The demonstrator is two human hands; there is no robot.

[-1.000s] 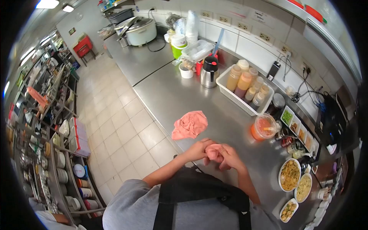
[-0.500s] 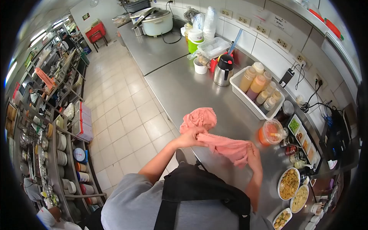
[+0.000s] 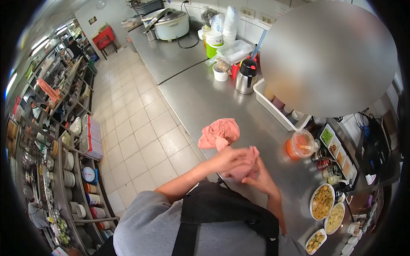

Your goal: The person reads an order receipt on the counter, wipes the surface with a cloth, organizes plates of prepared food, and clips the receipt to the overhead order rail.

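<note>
A pink cloth [image 3: 242, 172] is bunched up between my two hands, just above the near edge of the steel counter. My left hand [image 3: 232, 160] lies over the top of it, fingers bent against the fabric. From the other side my right hand [image 3: 264, 181] grips the bundle, its thumb toward me. Just beyond my left hand, a second crumpled pink cloth [image 3: 220, 131] rests on the counter by its left edge. Whether the two pieces of fabric touch is hidden by my left hand.
To the right stand an orange-red tub [image 3: 300, 144], a garnish tray [image 3: 337, 155] and several dishes of food, including noodles [image 3: 322, 202]. Farther back are a white basket [image 3: 273, 104] of bottles, a steel jug [image 3: 246, 77] and a rice cooker [image 3: 173, 24]. A grey blur covers the upper right.
The cloth was stretched between my hands; now it is gathered into a bundle. My left hand has moved right and my right hand left, so they meet. The crumpled cloth stays put.
</note>
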